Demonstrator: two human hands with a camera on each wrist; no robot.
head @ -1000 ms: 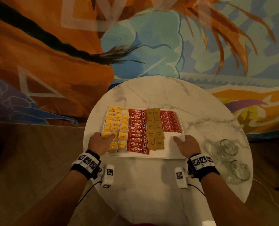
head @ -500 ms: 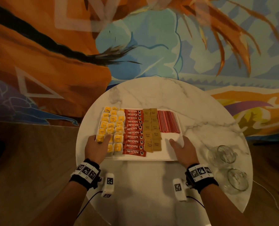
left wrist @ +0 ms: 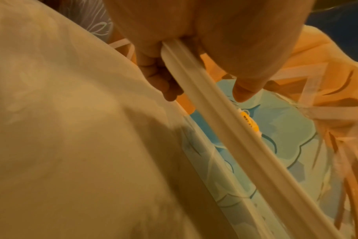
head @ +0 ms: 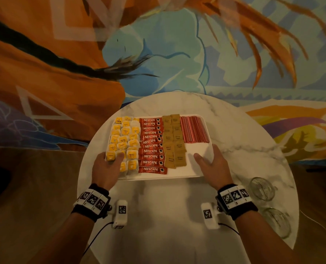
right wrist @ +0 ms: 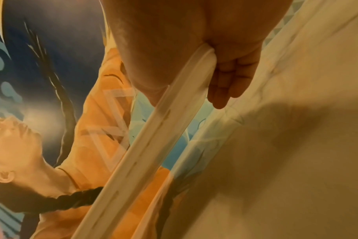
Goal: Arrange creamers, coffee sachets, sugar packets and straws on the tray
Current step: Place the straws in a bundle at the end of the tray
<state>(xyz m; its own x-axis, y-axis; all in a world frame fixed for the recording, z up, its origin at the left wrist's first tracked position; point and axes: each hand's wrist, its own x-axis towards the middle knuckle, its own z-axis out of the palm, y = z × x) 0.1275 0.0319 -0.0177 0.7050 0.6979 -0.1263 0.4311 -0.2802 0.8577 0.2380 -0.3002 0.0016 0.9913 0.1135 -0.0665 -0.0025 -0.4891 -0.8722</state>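
Both hands clamp the tray (head: 158, 177) by its near corners — left hand (head: 106, 168), right hand (head: 212, 167) — lifted off the round table (head: 168, 216); two glasses (head: 262, 188) near right.

Colours on your tray

Your white tray (head: 179, 173) holds yellow creamers (head: 124, 139), red sachets (head: 150, 144), brown sugar packets (head: 174, 141), seemingly red-striped straws (head: 194, 129); table (head: 169, 216) white-grey marbled.

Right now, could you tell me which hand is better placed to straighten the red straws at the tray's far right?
The right hand: it grips the white tray at its near right corner, directly below the red straws. The left hand grips the opposite corner.
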